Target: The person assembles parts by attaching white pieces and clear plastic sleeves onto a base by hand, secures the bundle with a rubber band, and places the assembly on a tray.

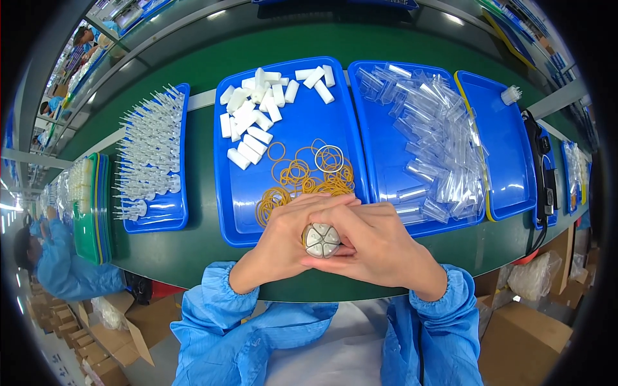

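Both hands are closed round a bundle of white wedge-shaped plastic pieces, its round end facing up. My left hand wraps its left side, and my right hand curls over it from the right. Fingers hide the bundle's sides. Just beyond the hands, tan rubber bands lie loose in a blue tray. White foam-like cylinders are heaped in that tray's far part, and a pale ring rests among the bands.
To the right, a blue tray holds clear plastic tubes. Another blue tray beside it carries one white ribbed piece. Thin-tipped white parts fill a tray at left, near stacked trays. A person in blue sits far left.
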A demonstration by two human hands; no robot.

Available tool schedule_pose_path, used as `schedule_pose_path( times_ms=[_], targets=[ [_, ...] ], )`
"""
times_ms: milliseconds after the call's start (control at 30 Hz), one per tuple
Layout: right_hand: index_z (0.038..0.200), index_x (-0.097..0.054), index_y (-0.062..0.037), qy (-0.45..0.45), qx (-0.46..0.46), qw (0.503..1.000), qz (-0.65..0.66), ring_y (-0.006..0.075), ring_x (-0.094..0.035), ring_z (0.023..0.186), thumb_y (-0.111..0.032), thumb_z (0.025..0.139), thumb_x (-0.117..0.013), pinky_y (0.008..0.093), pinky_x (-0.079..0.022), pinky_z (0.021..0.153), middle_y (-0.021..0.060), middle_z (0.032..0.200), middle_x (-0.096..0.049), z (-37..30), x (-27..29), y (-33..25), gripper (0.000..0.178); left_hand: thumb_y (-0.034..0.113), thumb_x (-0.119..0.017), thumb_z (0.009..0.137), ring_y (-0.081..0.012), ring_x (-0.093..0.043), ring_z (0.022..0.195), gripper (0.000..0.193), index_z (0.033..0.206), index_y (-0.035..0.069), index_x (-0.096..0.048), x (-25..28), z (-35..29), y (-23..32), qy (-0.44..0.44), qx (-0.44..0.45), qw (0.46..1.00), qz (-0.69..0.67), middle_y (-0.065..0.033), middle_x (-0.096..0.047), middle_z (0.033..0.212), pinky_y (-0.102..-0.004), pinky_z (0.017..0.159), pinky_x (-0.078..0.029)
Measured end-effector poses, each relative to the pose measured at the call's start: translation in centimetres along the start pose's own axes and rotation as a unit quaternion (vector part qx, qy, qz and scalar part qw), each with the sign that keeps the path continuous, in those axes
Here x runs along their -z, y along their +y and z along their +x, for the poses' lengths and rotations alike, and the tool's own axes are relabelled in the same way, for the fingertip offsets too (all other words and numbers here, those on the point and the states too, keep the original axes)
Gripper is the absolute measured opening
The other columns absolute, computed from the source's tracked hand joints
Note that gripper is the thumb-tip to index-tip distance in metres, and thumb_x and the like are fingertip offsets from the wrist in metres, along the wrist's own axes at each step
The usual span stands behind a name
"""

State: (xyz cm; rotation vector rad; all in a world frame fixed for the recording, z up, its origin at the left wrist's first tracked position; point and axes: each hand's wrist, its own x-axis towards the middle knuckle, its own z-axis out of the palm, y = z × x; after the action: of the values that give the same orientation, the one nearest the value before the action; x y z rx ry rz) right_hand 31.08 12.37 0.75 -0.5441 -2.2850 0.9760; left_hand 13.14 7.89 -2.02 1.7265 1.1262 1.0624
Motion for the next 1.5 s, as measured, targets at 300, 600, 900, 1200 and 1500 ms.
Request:
schedule_pose_path(
  times_ms=[300,600,900,1200,1500],
  targets=[
    [0.104,-0.062,-0.0038,0.045,0.026,0.998,-0.027,0.0243,-0.067,0.066,-0.027,0.072,-0.088,0.0312,-0.05,0.054,0.0092,0.08,-0.066,0.5,-0.8,0.2,0.047,0.016,-0.086,0.071,-0.0274,-0.07,0.085,0.03,0.094,0.004,-0.071,0.0,-0.2,0.0,0.054,-0.023,0.998,0.036,-0.0098,-0.072,0.091,-0.0373,0.077,-0.051],
    [0.1,-0.064,-0.0051,0.092,-0.019,0.995,0.041,0.016,-0.054,0.053,-0.026,0.068,-0.091,0.0282,-0.04,0.048,0.0046,0.069,-0.057,0.8,-0.9,-0.6,0.048,0.019,-0.086,0.073,-0.0235,-0.065,0.071,0.025,0.088,0.005,-0.071,0.0,-0.1,0.3,0.052,-0.004,0.999,-0.011,-0.0065,-0.069,0.079,-0.0348,0.067,-0.047],
    [0.093,-0.06,-0.0048,0.068,0.019,0.996,-0.046,0.0168,-0.061,0.056,-0.031,0.067,-0.091,0.0272,-0.045,0.05,0.0054,0.066,-0.059,0.4,-1.1,-0.1,0.048,0.02,-0.083,0.073,-0.0271,-0.06,0.074,0.026,0.087,0.007,-0.066,-0.3,-0.7,0.0,0.024,0.06,0.997,-0.032,-0.0075,-0.064,0.079,-0.0365,0.066,-0.045],
    [0.115,-0.064,-0.008,-0.017,-0.032,0.999,0.041,0.018,-0.062,0.056,-0.028,0.072,-0.088,0.0283,-0.046,0.05,0.005,0.071,-0.064,0.2,0.0,0.3,0.053,0.022,-0.083,0.074,-0.0258,-0.063,0.08,0.029,0.09,0.005,-0.065,0.8,-0.1,0.7,-0.049,0.113,0.99,-0.075,-0.0084,-0.064,0.083,-0.0358,0.071,-0.048],
    [0.117,-0.063,-0.0068,0.011,-0.052,0.997,0.049,0.0173,-0.059,0.058,-0.024,0.072,-0.089,0.0262,-0.044,0.051,0.0077,0.077,-0.065,0.7,-0.6,0.0,0.054,0.022,-0.083,0.074,-0.033,-0.066,0.089,0.036,0.101,0.006,-0.065,1.3,-0.3,0.9,-0.051,0.152,0.987,0.02,-0.0126,-0.068,0.096,-0.0384,0.078,-0.051]
  ],
)
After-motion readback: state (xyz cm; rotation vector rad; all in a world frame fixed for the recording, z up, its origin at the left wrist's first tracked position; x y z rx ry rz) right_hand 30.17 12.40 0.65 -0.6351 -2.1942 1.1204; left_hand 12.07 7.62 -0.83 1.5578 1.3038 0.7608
